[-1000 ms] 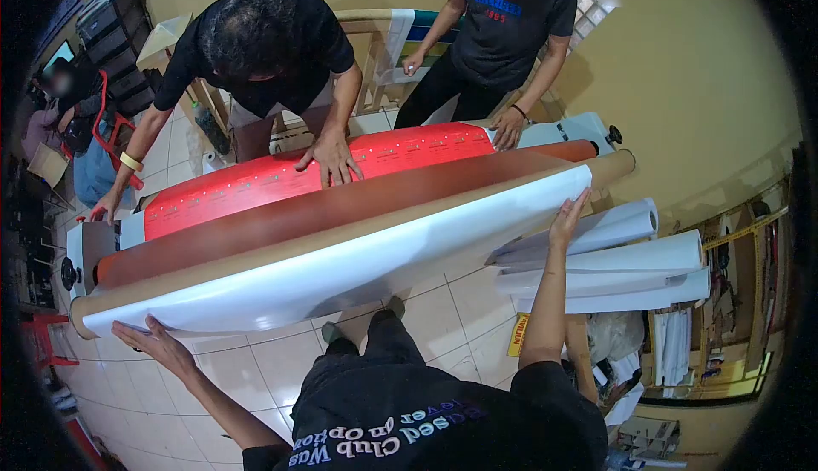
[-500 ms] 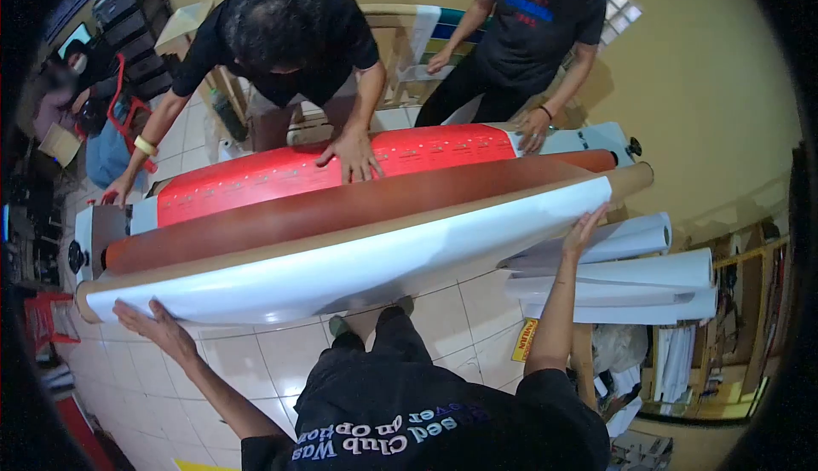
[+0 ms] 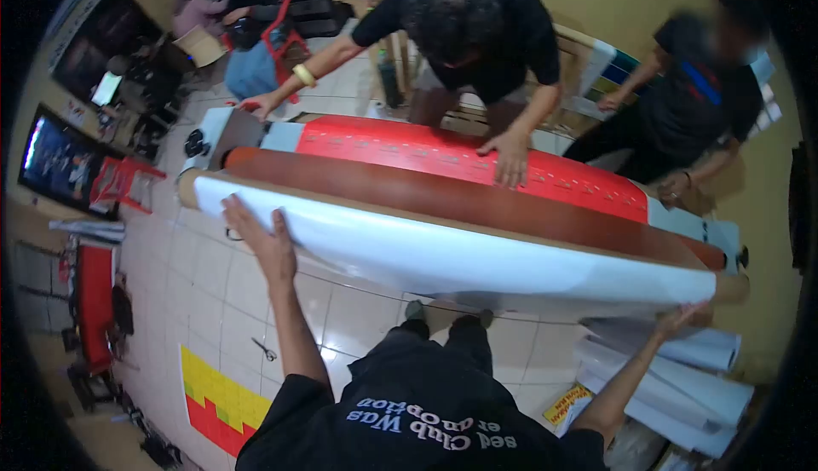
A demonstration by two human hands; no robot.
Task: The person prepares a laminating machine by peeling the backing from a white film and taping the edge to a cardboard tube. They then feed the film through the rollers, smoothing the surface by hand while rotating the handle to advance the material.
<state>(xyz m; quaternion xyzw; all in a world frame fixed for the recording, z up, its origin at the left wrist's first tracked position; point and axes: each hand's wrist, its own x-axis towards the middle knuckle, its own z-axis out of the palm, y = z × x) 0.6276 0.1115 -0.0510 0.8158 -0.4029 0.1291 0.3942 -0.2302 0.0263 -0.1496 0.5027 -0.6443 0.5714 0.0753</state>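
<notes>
A long white sheet roll (image 3: 443,254) on a brown cardboard core lies across the near side of a laminating-type machine. Flat against the white surface near its left end rests my left hand (image 3: 260,234), fingers stretched and thumb apart. At the lower right end, my right hand (image 3: 684,321) touches the sheet's edge with extended fingers, slightly blurred. Behind the roll runs a reddish-brown roller (image 3: 443,201). A red printed sheet (image 3: 400,143) lies beyond it, with a co-worker's hand (image 3: 509,157) spread on top.
Across the machine, one co-worker leans over it and another person stands at its right end. White rolls (image 3: 673,386) lie at lower right. Scissors (image 3: 265,349) and a yellow-and-red sheet (image 3: 223,399) are on the tiled floor. A red chair (image 3: 126,183) stands left.
The view has swung left and tilted, so the machine appears farther right and slopes down rightward. Both my hands stay against the white roll. The co-worker's hand remains on the red sheet.
</notes>
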